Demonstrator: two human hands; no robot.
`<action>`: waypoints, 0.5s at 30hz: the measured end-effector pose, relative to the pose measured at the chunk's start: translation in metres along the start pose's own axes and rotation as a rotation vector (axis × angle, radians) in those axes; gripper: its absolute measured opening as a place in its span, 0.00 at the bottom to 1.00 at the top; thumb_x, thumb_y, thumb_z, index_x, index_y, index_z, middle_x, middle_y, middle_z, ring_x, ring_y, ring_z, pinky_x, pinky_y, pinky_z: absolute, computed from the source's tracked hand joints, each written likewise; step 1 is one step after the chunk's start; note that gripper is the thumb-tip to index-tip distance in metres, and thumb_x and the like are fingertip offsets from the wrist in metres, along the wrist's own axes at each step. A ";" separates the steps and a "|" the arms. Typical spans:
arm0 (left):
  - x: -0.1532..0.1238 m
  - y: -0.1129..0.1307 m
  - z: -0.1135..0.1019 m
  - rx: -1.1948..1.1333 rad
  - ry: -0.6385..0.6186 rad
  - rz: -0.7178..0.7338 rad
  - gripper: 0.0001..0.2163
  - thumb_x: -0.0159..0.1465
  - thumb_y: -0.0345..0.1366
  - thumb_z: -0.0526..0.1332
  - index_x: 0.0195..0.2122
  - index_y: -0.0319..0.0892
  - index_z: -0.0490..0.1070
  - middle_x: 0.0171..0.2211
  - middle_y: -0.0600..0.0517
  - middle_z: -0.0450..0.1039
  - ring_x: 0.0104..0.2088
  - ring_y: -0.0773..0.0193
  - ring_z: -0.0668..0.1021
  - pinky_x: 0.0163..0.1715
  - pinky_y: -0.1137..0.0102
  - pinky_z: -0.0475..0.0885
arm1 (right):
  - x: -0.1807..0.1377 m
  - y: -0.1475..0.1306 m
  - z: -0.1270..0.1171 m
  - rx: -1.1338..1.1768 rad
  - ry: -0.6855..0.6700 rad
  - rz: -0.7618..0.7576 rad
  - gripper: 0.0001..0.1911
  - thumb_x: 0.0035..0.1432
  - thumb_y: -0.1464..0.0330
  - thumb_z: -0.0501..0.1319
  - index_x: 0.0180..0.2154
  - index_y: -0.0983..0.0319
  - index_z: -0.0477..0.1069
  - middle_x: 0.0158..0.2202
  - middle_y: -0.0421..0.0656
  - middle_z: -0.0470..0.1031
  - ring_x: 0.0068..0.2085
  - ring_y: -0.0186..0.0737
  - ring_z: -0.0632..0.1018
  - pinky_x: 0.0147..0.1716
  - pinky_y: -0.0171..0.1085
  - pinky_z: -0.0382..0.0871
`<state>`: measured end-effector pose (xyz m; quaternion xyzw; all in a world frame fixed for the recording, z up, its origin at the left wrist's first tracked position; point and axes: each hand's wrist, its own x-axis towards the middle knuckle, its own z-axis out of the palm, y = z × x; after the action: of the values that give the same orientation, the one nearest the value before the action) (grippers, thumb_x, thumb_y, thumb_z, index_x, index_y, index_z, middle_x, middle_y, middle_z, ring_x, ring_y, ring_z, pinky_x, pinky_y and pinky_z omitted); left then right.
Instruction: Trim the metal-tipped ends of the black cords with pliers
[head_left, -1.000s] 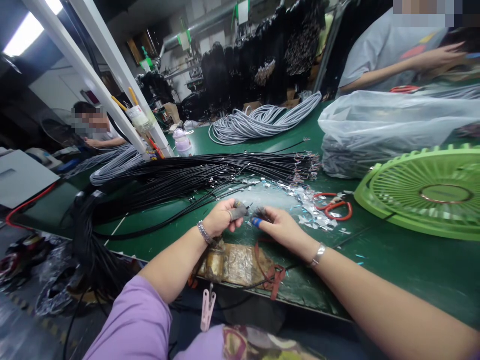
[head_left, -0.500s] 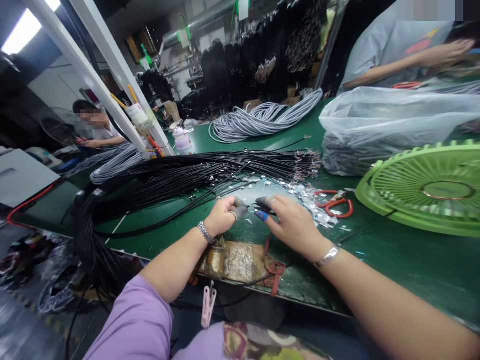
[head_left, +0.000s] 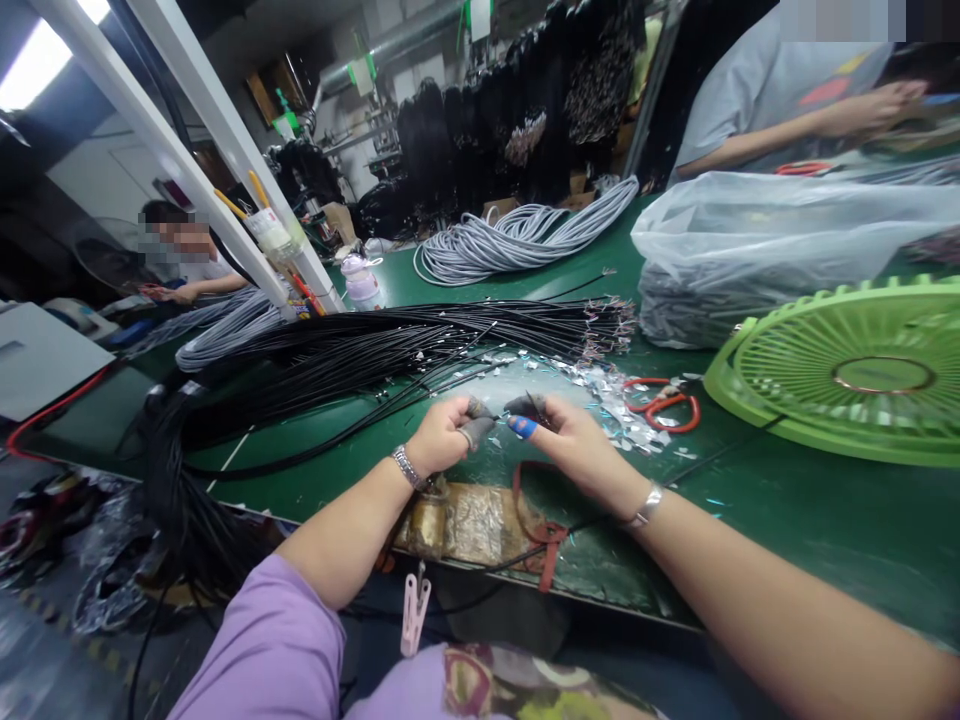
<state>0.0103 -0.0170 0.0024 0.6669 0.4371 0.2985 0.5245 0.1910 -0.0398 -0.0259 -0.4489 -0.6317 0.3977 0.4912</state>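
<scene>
Now, green desk: smooth, glossy, and the action is over its near edge; the step in hand looks like fingertip work on a cable end, and the next move seems to call for a steady pinch on the left and a light, precise touch on the right.
Black cable bundle: long, slim, rubbery-looking strands sweeping across, thin coloured wires splayed at the right-hand ends.
Lime fan: hard plastic, ribs radiating from a round hub.
Plastic bag: cloudy, crinkled film, slumped around grey contents.
Grey coil: smooth cable in loose oval loops, beyond the black strands.
Left hand and right hand: left pinched on something slender, right just beside it, fingertips drawn in; whether they grip, I can't tell.
Taped pad: brown, shiny, wrinkled, at the edge.
Red-handled tool: looped grips, lying by the litter.
Scraps: pale, flaky, blue slivers mixed in.
Blue wrap: snug around a right fingertip.
Thin dark piece: between both sets of fingertips, likely the cable end, too small to read properly.
</scene>
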 end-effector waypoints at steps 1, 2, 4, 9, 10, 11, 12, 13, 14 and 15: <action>0.000 0.000 0.000 0.004 -0.021 -0.027 0.18 0.51 0.50 0.65 0.29 0.39 0.66 0.15 0.59 0.64 0.13 0.74 0.64 0.14 0.77 0.58 | 0.000 -0.001 0.001 0.044 -0.003 0.023 0.18 0.51 0.53 0.62 0.33 0.61 0.72 0.31 0.42 0.77 0.32 0.39 0.74 0.33 0.38 0.69; -0.001 -0.001 0.000 0.007 -0.038 -0.046 0.18 0.51 0.50 0.65 0.29 0.39 0.66 0.16 0.58 0.65 0.13 0.74 0.65 0.14 0.77 0.58 | -0.001 -0.002 0.001 0.078 -0.006 0.046 0.18 0.50 0.52 0.62 0.31 0.61 0.72 0.28 0.41 0.75 0.30 0.37 0.73 0.31 0.37 0.67; -0.001 -0.001 0.000 0.005 -0.062 -0.059 0.18 0.52 0.50 0.65 0.30 0.39 0.66 0.18 0.57 0.68 0.14 0.73 0.68 0.14 0.78 0.60 | -0.002 -0.005 0.002 0.144 -0.019 0.108 0.17 0.50 0.52 0.63 0.28 0.61 0.70 0.23 0.38 0.69 0.25 0.33 0.68 0.25 0.34 0.62; -0.001 0.001 -0.001 -0.049 -0.133 -0.090 0.20 0.51 0.52 0.65 0.31 0.39 0.64 0.19 0.55 0.71 0.14 0.73 0.70 0.12 0.79 0.59 | -0.002 -0.011 0.003 0.413 -0.084 0.297 0.19 0.44 0.54 0.68 0.27 0.61 0.68 0.20 0.34 0.63 0.19 0.27 0.58 0.17 0.31 0.48; -0.001 0.001 -0.002 -0.062 -0.148 -0.095 0.21 0.51 0.52 0.65 0.30 0.39 0.64 0.19 0.55 0.71 0.14 0.73 0.70 0.12 0.79 0.58 | -0.002 -0.011 0.004 0.464 -0.090 0.323 0.19 0.42 0.55 0.69 0.27 0.61 0.68 0.21 0.34 0.64 0.19 0.26 0.58 0.17 0.31 0.48; 0.000 0.001 -0.003 -0.072 -0.168 -0.100 0.21 0.51 0.53 0.65 0.30 0.39 0.63 0.19 0.55 0.71 0.13 0.73 0.69 0.12 0.79 0.58 | -0.001 -0.012 0.005 0.508 -0.092 0.345 0.19 0.40 0.55 0.70 0.27 0.61 0.68 0.21 0.35 0.65 0.19 0.26 0.58 0.17 0.30 0.48; 0.000 0.001 -0.004 -0.080 -0.189 -0.106 0.22 0.51 0.54 0.65 0.30 0.39 0.63 0.19 0.55 0.71 0.13 0.74 0.69 0.12 0.79 0.57 | -0.001 -0.012 0.005 0.543 -0.094 0.361 0.19 0.39 0.56 0.71 0.27 0.61 0.68 0.21 0.35 0.66 0.19 0.26 0.58 0.17 0.30 0.48; 0.001 0.001 -0.004 -0.084 -0.215 -0.114 0.22 0.51 0.55 0.64 0.29 0.39 0.64 0.19 0.55 0.71 0.13 0.74 0.68 0.12 0.79 0.57 | 0.000 -0.012 0.006 0.569 -0.095 0.373 0.20 0.38 0.57 0.71 0.27 0.61 0.68 0.22 0.35 0.66 0.19 0.26 0.58 0.17 0.30 0.48; 0.001 0.002 -0.005 -0.083 -0.239 -0.122 0.22 0.51 0.56 0.63 0.29 0.39 0.64 0.19 0.55 0.71 0.12 0.74 0.67 0.11 0.79 0.56 | 0.000 -0.013 0.006 0.587 -0.096 0.381 0.20 0.38 0.57 0.72 0.27 0.61 0.68 0.22 0.35 0.66 0.19 0.25 0.58 0.17 0.30 0.47; 0.002 0.002 -0.005 -0.077 -0.255 -0.127 0.23 0.51 0.56 0.63 0.28 0.39 0.65 0.18 0.55 0.71 0.11 0.75 0.66 0.11 0.78 0.55 | -0.001 -0.013 0.007 0.599 -0.095 0.386 0.20 0.38 0.57 0.72 0.26 0.61 0.68 0.22 0.35 0.67 0.19 0.25 0.58 0.17 0.30 0.47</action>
<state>0.0069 -0.0134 0.0055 0.6497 0.3963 0.1940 0.6190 0.1824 -0.0445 -0.0153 -0.3773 -0.4128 0.6711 0.4868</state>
